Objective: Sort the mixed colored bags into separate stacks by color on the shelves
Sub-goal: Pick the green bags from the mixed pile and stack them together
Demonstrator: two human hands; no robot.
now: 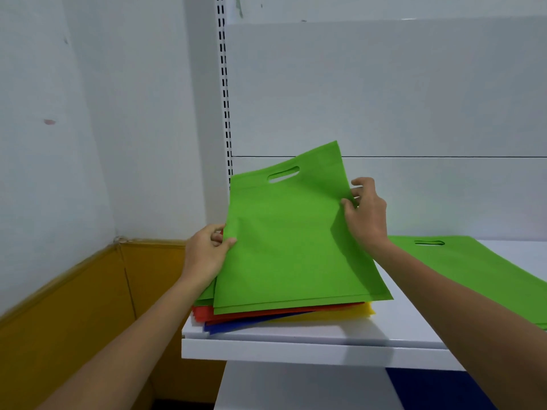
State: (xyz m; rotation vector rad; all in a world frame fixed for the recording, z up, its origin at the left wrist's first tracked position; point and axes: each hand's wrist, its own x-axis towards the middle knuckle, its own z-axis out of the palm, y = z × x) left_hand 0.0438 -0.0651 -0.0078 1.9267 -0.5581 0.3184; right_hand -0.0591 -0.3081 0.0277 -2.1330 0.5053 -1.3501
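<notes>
A green bag (pixel 290 232) with a cut-out handle is tilted up off a mixed pile (pixel 284 313) of green, red, blue and yellow bags on the white shelf (pixel 310 350). My left hand (pixel 207 253) pinches the bag's left edge, thumb on top. My right hand (pixel 365 214) pinches its right edge higher up. A second green stack (pixel 461 261) lies flat on the shelf to the right, partly behind my right forearm.
A slotted shelf upright (pixel 225 99) rises behind the pile, with a white back panel (pixel 384 84) to its right. A yellow-brown wall skirting (pixel 88 291) runs along the left. A dark blue surface (pixel 438 389) shows on the level below the shelf.
</notes>
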